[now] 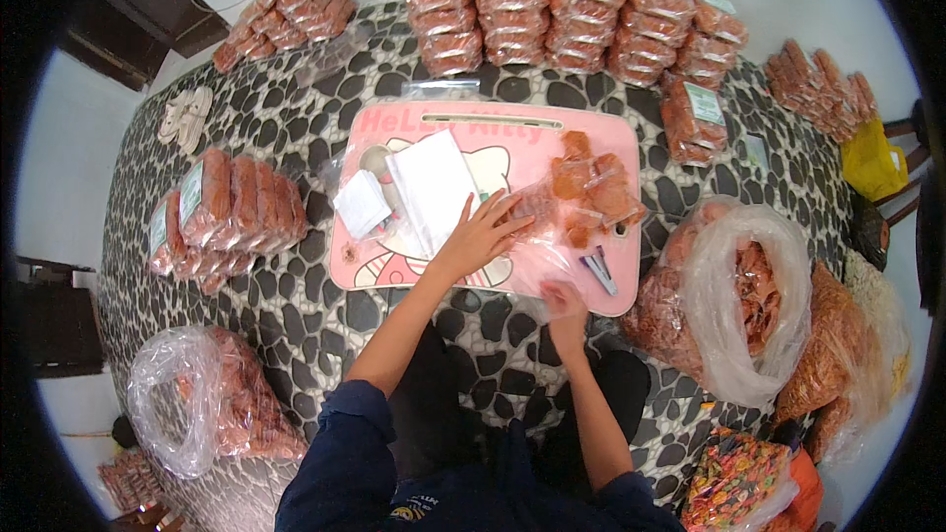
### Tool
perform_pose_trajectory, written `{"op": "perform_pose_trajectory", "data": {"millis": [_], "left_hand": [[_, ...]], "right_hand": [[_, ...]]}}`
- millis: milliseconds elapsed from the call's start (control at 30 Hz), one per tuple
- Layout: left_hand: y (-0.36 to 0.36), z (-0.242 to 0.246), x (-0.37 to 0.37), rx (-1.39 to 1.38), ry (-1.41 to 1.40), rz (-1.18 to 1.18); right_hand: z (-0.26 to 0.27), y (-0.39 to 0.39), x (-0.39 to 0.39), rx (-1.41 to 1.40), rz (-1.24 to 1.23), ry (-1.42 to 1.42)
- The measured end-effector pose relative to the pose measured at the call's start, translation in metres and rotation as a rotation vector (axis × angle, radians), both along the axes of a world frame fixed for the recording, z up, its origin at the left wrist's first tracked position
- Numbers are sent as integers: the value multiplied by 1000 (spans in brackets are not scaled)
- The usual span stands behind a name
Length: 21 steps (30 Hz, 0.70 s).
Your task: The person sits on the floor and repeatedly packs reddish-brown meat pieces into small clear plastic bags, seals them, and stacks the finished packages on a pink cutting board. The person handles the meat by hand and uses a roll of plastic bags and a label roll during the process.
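A clear plastic bag [543,255] lies across the front right of a pink folding lap table [488,112] with a cartoon print. My left hand [479,235] rests palm down with fingers apart, its fingertips on the bag's far part and its palm beside a stack of white paper sheets [436,188]. My right hand [563,304] pinches the bag's near end at the table's front edge. Small clear packets of orange-brown food [591,181] lie in a loose cluster at the table's right. A purple-and-silver stapler [600,271] sits below them.
Packed bundles [514,7] stand stacked along the wall, with more bundles [236,203] at left. Large open plastic bags of reddish food stand at right [746,303] and lower left [177,399]. Smaller folded white papers [362,203] lie on the table's left.
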<state>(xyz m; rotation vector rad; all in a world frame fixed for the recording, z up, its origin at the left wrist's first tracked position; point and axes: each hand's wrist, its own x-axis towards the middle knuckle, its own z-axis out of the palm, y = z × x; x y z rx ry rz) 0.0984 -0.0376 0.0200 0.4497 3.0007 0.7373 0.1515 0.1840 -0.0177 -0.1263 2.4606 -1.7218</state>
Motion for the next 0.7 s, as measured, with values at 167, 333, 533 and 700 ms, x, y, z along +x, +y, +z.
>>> {"op": "perform_pose_trajectory", "data": {"millis": [167,333,533,700], "left_hand": [[17,11,-18,98,142,91],[89,7,-39,83,191,182],[130,-8,-50,-112,257,308],[128,-19,-59,-255,211,278]], "right_hand": [[46,95,-40,134,-88,-113],[43,85,-128,371,-111,348],[24,38,-171,795,-107,367],[19,31,-175,890,-130,327]]}}
